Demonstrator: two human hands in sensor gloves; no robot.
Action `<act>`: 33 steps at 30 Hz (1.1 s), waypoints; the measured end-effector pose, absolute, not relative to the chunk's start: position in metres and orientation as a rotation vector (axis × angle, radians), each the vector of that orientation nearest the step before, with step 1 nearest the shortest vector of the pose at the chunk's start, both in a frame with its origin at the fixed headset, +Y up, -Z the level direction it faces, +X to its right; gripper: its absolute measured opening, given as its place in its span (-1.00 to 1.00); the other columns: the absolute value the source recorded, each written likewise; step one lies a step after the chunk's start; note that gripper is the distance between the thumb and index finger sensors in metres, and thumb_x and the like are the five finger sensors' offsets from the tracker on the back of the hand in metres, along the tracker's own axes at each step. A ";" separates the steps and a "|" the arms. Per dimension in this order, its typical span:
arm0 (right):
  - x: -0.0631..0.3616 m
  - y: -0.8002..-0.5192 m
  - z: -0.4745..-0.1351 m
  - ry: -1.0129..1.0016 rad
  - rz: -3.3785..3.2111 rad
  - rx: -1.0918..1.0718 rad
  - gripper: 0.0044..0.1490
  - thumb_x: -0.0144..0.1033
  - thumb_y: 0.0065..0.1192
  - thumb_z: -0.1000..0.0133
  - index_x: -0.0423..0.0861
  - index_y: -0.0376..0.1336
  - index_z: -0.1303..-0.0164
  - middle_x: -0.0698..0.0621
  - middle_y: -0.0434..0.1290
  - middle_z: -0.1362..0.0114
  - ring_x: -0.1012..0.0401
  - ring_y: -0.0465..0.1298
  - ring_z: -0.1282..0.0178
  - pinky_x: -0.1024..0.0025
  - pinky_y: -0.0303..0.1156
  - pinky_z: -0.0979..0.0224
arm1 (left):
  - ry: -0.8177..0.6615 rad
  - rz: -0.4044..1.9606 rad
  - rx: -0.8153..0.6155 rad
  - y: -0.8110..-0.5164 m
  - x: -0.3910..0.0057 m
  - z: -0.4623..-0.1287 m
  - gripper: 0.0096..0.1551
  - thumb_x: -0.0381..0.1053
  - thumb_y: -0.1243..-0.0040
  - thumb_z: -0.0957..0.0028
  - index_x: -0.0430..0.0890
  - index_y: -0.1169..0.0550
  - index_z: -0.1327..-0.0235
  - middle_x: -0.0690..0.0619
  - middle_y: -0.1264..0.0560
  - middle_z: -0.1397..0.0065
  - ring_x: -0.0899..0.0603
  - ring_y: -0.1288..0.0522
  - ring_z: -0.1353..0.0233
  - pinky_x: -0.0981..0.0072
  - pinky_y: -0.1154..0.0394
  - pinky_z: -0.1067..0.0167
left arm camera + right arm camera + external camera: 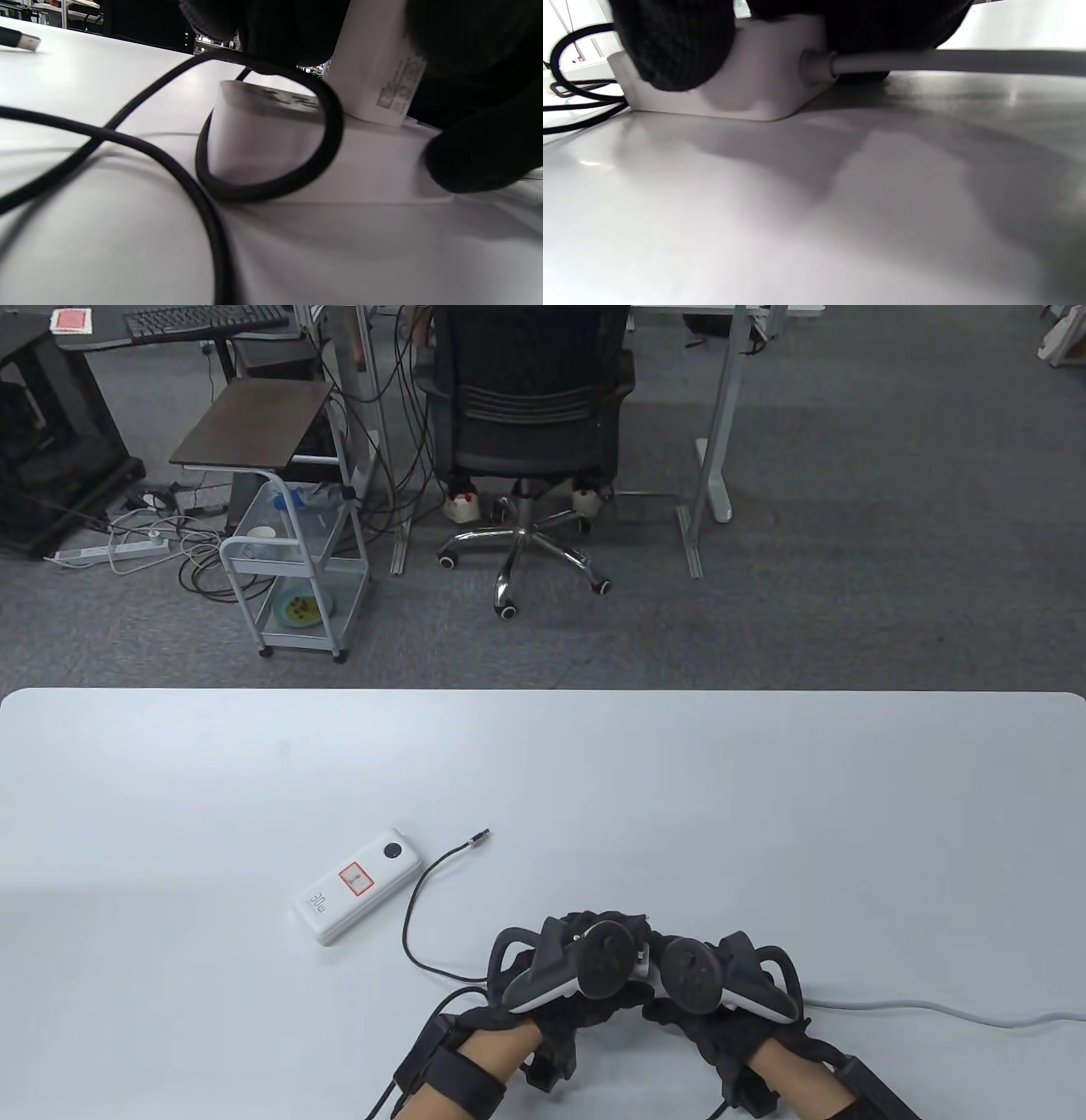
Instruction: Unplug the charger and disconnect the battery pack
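The white battery pack (pixel 358 886) lies flat on the table, left of centre. The black cable (pixel 411 916) is apart from it, with its free plug (pixel 482 836) lying bare on the table. The cable runs back to my hands and loops beside the power strip (pixel 297 169). My left hand (pixel 598 937) grips the white charger (pixel 373 63), which stands on top of the strip. My right hand (pixel 679 976) holds the strip (pixel 746 84) down at its cord end. Whether the prongs are still in the socket is hidden.
The strip's grey cord (pixel 916 1006) runs right along the white table (pixel 764 814) and off its edge; it also shows in the right wrist view (pixel 946 61). An office chair (pixel 530 415) and a small cart (pixel 293 568) stand on the floor beyond the far edge.
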State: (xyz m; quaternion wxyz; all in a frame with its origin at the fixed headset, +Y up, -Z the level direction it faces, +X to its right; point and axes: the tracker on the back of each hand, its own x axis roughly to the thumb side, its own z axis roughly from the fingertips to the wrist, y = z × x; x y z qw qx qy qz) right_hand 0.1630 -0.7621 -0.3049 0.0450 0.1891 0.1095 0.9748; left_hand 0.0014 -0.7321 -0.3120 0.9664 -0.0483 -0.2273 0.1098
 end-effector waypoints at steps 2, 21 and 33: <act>0.163 -0.762 -0.304 0.329 2.982 0.579 0.04 0.15 0.20 0.04 -0.03 0.02 -0.63 -0.10 0.26 -0.64 -0.05 0.41 -0.43 -0.10 0.28 -0.50 | -0.467 0.211 -0.092 -0.733 0.002 -0.311 -0.10 0.44 -0.34 0.16 0.24 -0.39 -0.52 0.24 -0.45 -0.57 0.01 -0.57 -0.55 0.11 -0.40 -0.66; 0.158 -0.761 -0.306 0.306 3.023 0.580 0.04 0.14 0.23 0.05 -0.02 0.02 -0.62 -0.09 0.29 -0.63 -0.04 0.44 -0.40 -0.09 0.30 -0.49 | -0.457 0.166 -0.083 -0.729 0.002 -0.311 -0.13 0.44 -0.29 0.14 0.23 -0.42 -0.51 0.22 -0.48 -0.55 -0.01 -0.59 -0.52 0.09 -0.41 -0.63; 0.156 -0.761 -0.303 0.290 3.069 0.585 0.04 0.14 0.23 0.05 0.00 0.01 -0.62 -0.08 0.28 -0.64 -0.02 0.45 -0.40 -0.06 0.30 -0.50 | -0.420 0.193 -0.086 -0.731 0.000 -0.309 -0.16 0.44 -0.19 0.10 0.21 -0.43 -0.51 0.19 -0.49 -0.53 -0.02 -0.60 -0.48 0.08 -0.43 -0.60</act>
